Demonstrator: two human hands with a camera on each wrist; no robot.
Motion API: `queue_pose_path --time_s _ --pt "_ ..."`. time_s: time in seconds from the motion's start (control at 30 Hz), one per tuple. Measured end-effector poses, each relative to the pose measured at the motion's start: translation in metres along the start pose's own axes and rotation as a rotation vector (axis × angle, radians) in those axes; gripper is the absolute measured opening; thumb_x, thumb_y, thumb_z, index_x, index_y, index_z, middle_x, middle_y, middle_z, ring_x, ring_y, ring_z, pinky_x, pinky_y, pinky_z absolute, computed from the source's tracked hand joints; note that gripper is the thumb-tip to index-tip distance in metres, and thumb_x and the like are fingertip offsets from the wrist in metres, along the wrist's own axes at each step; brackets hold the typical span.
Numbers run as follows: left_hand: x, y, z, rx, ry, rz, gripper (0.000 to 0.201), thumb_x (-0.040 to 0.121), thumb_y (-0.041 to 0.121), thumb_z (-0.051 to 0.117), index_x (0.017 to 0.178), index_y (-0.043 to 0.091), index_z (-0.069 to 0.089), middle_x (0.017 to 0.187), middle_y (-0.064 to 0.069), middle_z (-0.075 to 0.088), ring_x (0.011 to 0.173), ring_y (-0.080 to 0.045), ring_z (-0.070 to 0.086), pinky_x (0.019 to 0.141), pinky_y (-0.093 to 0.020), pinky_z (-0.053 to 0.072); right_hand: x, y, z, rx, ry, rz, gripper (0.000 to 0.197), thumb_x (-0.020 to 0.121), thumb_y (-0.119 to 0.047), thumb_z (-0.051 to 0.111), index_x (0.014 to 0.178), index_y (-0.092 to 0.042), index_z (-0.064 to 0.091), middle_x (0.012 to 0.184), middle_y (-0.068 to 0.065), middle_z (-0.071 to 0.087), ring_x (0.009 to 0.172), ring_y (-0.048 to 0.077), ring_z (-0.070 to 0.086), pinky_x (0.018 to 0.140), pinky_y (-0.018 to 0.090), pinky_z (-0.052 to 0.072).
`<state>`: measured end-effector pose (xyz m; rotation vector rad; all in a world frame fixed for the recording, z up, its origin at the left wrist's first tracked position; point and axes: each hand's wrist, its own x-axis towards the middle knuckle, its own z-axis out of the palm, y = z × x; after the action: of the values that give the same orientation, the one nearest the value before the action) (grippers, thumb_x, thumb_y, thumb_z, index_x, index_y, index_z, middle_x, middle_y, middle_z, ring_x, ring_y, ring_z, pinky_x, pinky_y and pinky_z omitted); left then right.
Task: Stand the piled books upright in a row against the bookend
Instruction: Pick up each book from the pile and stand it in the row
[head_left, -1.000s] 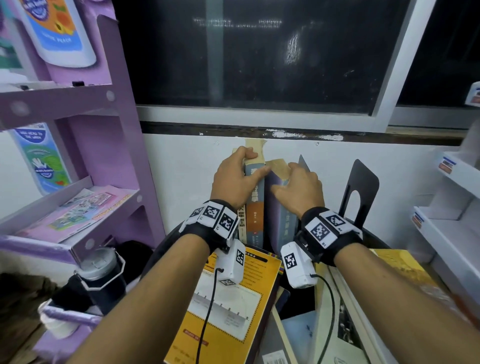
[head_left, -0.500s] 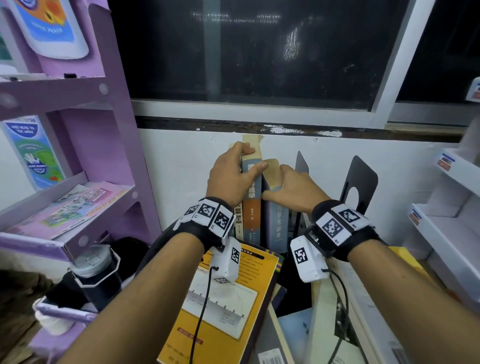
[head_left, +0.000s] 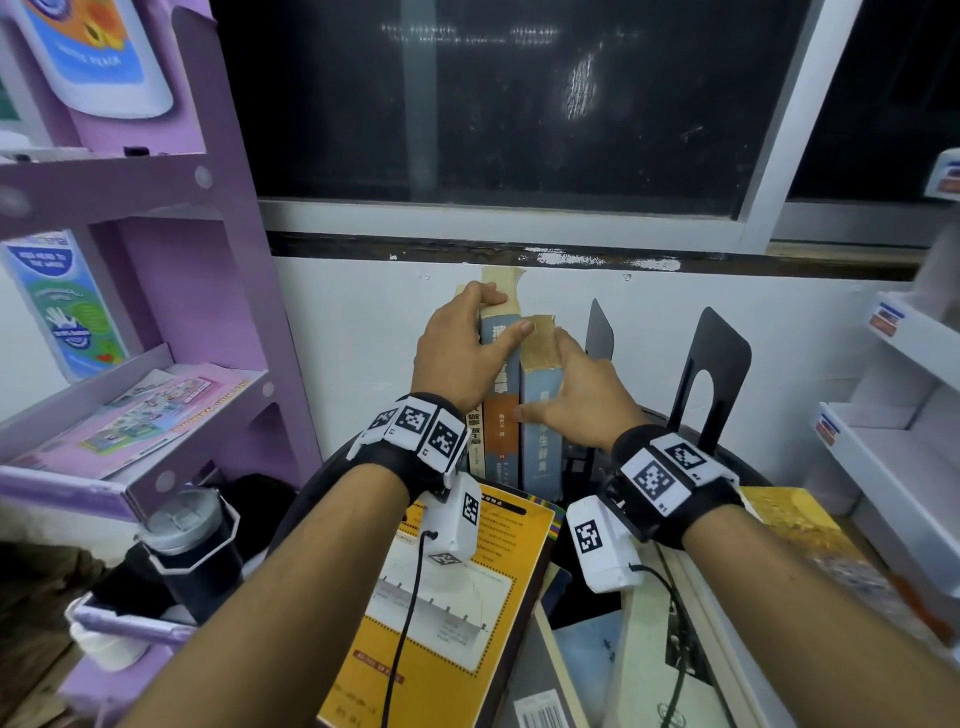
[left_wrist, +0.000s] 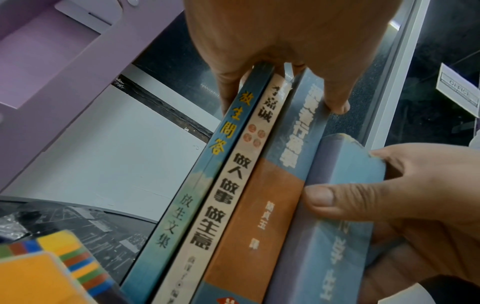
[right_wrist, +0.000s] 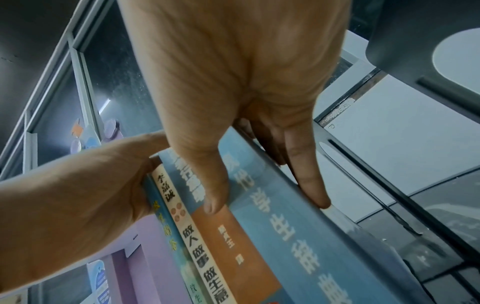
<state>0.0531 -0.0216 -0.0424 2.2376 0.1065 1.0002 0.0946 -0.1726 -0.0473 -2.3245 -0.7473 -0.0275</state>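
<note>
Several books stand upright against the white wall: a thin blue book (left_wrist: 226, 144), a cream one (left_wrist: 233, 185), a blue-and-orange one (head_left: 501, 415) and a thick light-blue one (head_left: 540, 441). My left hand (head_left: 498, 317) grips the first three at their tops, fingers over the far side and thumb on the blue-and-orange spine. My right hand (head_left: 550, 379) holds the thick light-blue book (right_wrist: 285, 216), thumb on the left of its spine and fingers along its right side. A black bookend (head_left: 597, 332) stands just right of that book, and a second bookend (head_left: 719, 374) stands farther right.
A yellow book (head_left: 447, 597) lies flat under my left wrist, with more flat books (head_left: 649, 649) under my right. A purple shelf unit (head_left: 223, 260) stands left with a dark bottle (head_left: 192, 545) below it. A white rack (head_left: 893, 441) is on the right.
My right hand has slid down from the top of the thick light-blue book to its upper spine, baring the top page edge. My left hand keeps its hold.
</note>
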Motion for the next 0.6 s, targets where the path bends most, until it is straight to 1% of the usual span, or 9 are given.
queue_pose_path --time_s 0.07,0.13,0.2,0.3,0.37,0.47,0.6 --pt "0.000 -0.001 0.000 0.002 0.004 0.000 0.038 0.086 0.051 0.061 0.111 0.025 0.053 0.126 0.010 0.058 0.111 -0.013 0.055 0.082 -0.027 0.041 0.000 -0.001 0.002 0.003 0.014 -0.001 0.095 0.074 -0.031 0.082 0.148 -0.021 0.023 0.126 0.008 0.058 0.112 0.027 0.057 0.090 0.032 0.047" --pt "0.000 -0.002 0.001 0.009 0.002 0.005 0.037 0.086 0.051 0.060 0.112 0.026 0.052 0.125 0.010 0.058 0.110 -0.013 0.055 0.084 -0.030 0.044 0.001 0.000 0.003 0.015 0.022 -0.003 0.094 0.074 -0.031 0.083 0.147 -0.022 0.024 0.124 0.008 0.059 0.107 0.024 0.058 0.088 0.031 0.047" --pt "0.001 -0.002 0.001 0.014 0.002 0.018 0.037 0.087 0.051 0.059 0.114 0.027 0.053 0.125 0.010 0.059 0.110 -0.013 0.055 0.085 -0.031 0.044 0.003 0.000 0.003 0.018 0.023 0.007 0.095 0.075 -0.031 0.082 0.148 -0.021 0.023 0.124 0.009 0.058 0.106 0.023 0.056 0.087 0.030 0.045" --pt "0.001 -0.003 -0.001 0.029 -0.002 0.067 0.035 0.089 0.049 0.057 0.118 0.029 0.057 0.126 0.012 0.058 0.112 -0.011 0.054 0.090 -0.032 0.046 0.005 0.000 0.003 0.025 0.023 -0.002 0.094 0.075 -0.031 0.082 0.148 -0.021 0.024 0.123 0.008 0.058 0.093 0.016 0.052 0.080 0.024 0.043" --pt "0.001 -0.004 -0.001 0.036 -0.006 0.085 0.036 0.089 0.049 0.055 0.120 0.031 0.058 0.128 0.013 0.057 0.114 -0.011 0.054 0.093 -0.033 0.046 0.008 0.001 0.003 0.025 0.020 -0.007 0.093 0.075 -0.031 0.082 0.147 -0.020 0.024 0.121 0.007 0.058 0.089 0.013 0.050 0.077 0.022 0.041" --pt "0.002 -0.007 0.000 0.034 -0.010 0.078 0.039 0.089 0.052 0.054 0.123 0.032 0.057 0.132 0.011 0.056 0.118 -0.011 0.052 0.096 -0.035 0.046 0.012 0.002 0.004 0.041 0.013 -0.012 0.093 0.073 -0.032 0.083 0.146 -0.019 0.026 0.119 0.006 0.059 0.091 0.012 0.048 0.079 0.022 0.040" --pt "0.003 -0.010 0.000 0.043 -0.012 0.083 0.042 0.089 0.054 0.052 0.124 0.032 0.057 0.133 0.010 0.055 0.119 -0.013 0.052 0.097 -0.039 0.046 0.019 0.007 0.007 0.046 0.011 -0.037 0.090 0.069 -0.034 0.086 0.141 -0.023 0.033 0.114 0.003 0.064 0.096 0.016 0.059 0.078 0.025 0.046"
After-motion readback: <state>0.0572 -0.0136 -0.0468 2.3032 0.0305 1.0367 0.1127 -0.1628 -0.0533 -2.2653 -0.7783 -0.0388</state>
